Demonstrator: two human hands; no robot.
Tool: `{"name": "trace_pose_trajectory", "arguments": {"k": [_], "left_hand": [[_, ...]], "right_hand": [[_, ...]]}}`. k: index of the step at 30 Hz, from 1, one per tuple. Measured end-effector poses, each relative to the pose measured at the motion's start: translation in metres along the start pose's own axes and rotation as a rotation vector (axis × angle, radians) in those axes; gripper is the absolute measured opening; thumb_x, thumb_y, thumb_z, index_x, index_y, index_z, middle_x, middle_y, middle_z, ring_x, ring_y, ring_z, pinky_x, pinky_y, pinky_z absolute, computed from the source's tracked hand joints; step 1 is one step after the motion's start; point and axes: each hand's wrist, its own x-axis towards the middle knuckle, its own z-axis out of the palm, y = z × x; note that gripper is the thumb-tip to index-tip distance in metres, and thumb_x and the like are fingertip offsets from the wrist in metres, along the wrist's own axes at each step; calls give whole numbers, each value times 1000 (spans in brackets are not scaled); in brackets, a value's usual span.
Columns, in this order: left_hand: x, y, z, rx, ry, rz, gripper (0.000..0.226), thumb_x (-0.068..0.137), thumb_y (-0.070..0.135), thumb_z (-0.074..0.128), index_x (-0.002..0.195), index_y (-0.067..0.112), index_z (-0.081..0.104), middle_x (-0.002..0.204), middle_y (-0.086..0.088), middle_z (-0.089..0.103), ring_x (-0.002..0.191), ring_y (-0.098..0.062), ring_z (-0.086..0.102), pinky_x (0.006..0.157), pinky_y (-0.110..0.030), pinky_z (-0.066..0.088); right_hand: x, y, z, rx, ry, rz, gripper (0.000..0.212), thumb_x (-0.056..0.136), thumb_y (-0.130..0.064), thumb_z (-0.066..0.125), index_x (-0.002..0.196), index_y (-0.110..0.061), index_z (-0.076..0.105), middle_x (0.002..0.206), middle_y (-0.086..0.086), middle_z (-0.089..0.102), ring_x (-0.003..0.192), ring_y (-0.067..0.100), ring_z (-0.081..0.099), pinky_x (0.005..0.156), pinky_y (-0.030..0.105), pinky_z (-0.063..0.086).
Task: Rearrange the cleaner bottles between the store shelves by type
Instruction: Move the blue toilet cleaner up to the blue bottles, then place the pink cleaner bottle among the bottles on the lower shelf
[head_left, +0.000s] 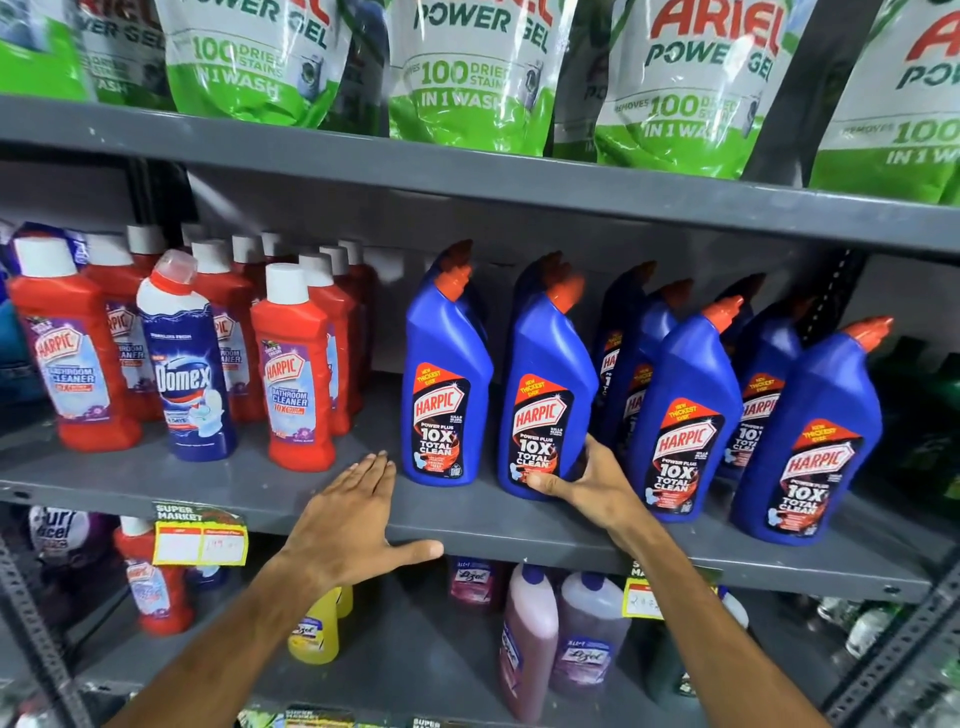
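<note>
On the middle grey shelf (260, 483), several red Harpic bathroom cleaner bottles (298, 374) stand at the left, with one dark blue Domex bottle (187, 374) among them. Several blue Harpic toilet cleaner bottles (447, 395) stand to the right. My right hand (587, 483) grips the base of the second blue Harpic bottle (545, 395), thumb on its label. My left hand (348, 525) lies flat and open on the shelf edge, in the gap between the red and blue groups, holding nothing.
Green and white Ariel Power Gel pouches (467, 78) fill the shelf above. Below stand a red Harpic bottle (150, 582), yellow Lizol bottles (317, 629) and pink Lizol bottles (530, 639). Yellow price tags (200, 540) hang on the shelf edge. Dark green bottles (924, 415) sit at the far right.
</note>
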Motion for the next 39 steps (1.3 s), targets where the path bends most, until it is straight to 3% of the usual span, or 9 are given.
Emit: {"name": "trace_pose_trajectory", "arguments": {"k": [9, 14, 17, 20, 25, 28, 32, 36, 39], "left_hand": [[-1, 0, 0, -15, 5, 5, 143, 67, 109, 19, 167, 7, 2, 177, -10, 1, 163, -20, 3, 127, -32, 2], [-9, 3, 6, -16, 107, -14, 137, 74, 106, 21, 166, 6, 8, 177, -11, 7, 163, -21, 8, 126, -32, 0], [-24, 9, 24, -21, 260, -11, 130, 80, 102, 21, 166, 4, 14, 175, -13, 13, 162, -24, 11, 131, -36, 3], [-48, 18, 52, -18, 397, 43, 120, 89, 91, 34, 164, 0, 13, 175, -18, 9, 163, -30, 7, 132, -47, 12], [-94, 32, 128, -98, 441, 110, 106, 95, 69, 51, 163, -3, 14, 175, -21, 8, 162, -35, 10, 129, -52, 20], [-109, 26, 181, -108, 303, 138, 106, 95, 70, 52, 162, -5, 18, 175, -21, 9, 162, -37, 13, 128, -51, 20], [-105, 9, 229, -101, 171, 144, 109, 93, 75, 49, 163, -4, 19, 174, -21, 10, 162, -35, 10, 129, -48, 17], [-86, -5, 272, -123, 45, 132, 114, 88, 77, 49, 162, -4, 19, 174, -22, 12, 162, -36, 12, 128, -49, 17], [-69, -11, 302, -121, -27, 133, 118, 87, 82, 45, 162, -5, 17, 173, -24, 11, 161, -37, 13, 129, -49, 16]], "right_hand": [[-9, -7, 1, -63, 4, 5, 82, 65, -36, 100, 134, -25, 59, 121, -10, 76, 111, 8, 72, 108, 44, 55], [-32, -12, 7, -271, 133, -59, 98, 74, -34, 95, 153, -15, 41, 135, -7, 64, 118, 6, 58, 104, 24, 45], [-54, 5, 16, -371, 224, -216, 89, 85, -36, 85, 158, -20, 35, 148, -12, 57, 133, 7, 56, 109, 23, 45], [-85, 31, 34, -492, 361, -303, 74, 97, -34, 71, 159, -14, 36, 163, 2, 45, 150, 20, 44, 120, 41, 42], [-136, 83, 72, -528, 549, -528, 46, 94, -13, 72, 136, 2, 62, 148, 17, 57, 144, 30, 50, 122, 43, 39], [-154, 114, 90, -437, 515, -416, 42, 96, -17, 68, 134, -1, 61, 141, 9, 55, 138, 16, 47, 122, 33, 36], [-157, 155, 107, -279, 410, -69, 53, 93, -23, 72, 141, -13, 51, 135, -8, 46, 128, 9, 46, 113, 23, 37], [-153, 197, 129, -146, 412, 164, 68, 85, -18, 84, 143, -12, 48, 132, -4, 53, 116, 2, 49, 100, 17, 40], [-147, 228, 147, -105, 435, 225, 72, 82, -24, 87, 141, -10, 50, 131, 6, 59, 115, 17, 60, 98, 20, 48]]}}
